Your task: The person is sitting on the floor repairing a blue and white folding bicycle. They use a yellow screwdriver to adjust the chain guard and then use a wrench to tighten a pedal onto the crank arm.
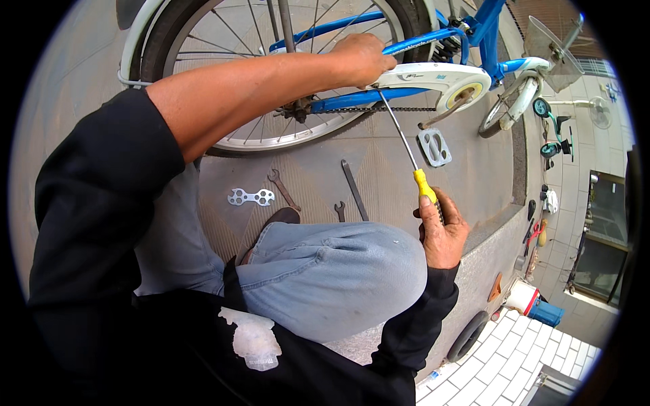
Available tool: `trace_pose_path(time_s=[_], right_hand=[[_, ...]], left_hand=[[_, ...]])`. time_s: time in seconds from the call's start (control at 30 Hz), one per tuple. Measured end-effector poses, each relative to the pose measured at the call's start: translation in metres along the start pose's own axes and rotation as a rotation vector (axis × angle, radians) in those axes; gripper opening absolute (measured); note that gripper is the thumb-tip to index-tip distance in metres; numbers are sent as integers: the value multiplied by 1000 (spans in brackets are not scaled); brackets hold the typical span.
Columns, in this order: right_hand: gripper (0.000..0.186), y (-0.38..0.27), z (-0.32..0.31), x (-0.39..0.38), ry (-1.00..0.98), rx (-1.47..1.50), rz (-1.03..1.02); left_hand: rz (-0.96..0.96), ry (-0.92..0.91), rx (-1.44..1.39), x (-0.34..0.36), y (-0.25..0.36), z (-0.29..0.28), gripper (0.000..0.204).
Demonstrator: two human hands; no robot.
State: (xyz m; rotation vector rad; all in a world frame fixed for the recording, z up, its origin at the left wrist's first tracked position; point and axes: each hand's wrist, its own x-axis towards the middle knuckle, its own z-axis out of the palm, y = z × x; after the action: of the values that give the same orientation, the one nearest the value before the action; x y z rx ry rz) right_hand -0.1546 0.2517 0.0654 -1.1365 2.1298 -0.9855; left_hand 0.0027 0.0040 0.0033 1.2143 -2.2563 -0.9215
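My right hand [443, 233] is closed round the yellow and black handle of a screwdriver [421, 183]. The screwdriver's long metal shaft slants up to the left, its tip at the lower edge of a white chain guard [437, 76]. My left hand [359, 59] reaches across and is closed on the rear end of this guard, its fingertips partly hidden. Below the guard run a blue frame tube [369, 99] and the chain [409, 109] of the blue bicycle. A grey pedal [434, 147] hangs by the crank.
On the floor lie a flat multi-hole spanner [250, 197], a rusty open-ended spanner [283, 189], a smaller spanner [340, 211] and a long dark bar [354, 189]. The rear wheel [284, 143] stands at the far left. A loose tyre [468, 335] lies at the right.
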Motion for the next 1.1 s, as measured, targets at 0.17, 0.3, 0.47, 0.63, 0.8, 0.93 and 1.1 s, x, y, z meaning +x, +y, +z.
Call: trace_pose_path(time_s=[0.17,0.3,0.47,0.63,0.8,0.93,1.1], right_hand=[[39,4,-6,2,-26,-31,-19],[45,3,0,-1,-125,23,113],[50,17,-4,0,-260,554,320],[48,23,-2,4,-319,528,358],[47,14,2,1,-142,247,244],[43,12,8,1,-84,165,193],[41,27,6,3,-81,65,54]], left_hand=[[-60,43,-122,7,2,5,32],[59,89,-136,2,-4,5,42],[-65,82,-160,3,-1,7,41],[28,142,-157,8,-8,11,47],[65,125,-171,2,-5,7,45],[-42,66,-210,3,-2,3,43],[-102,22,-230,4,0,4,40]])
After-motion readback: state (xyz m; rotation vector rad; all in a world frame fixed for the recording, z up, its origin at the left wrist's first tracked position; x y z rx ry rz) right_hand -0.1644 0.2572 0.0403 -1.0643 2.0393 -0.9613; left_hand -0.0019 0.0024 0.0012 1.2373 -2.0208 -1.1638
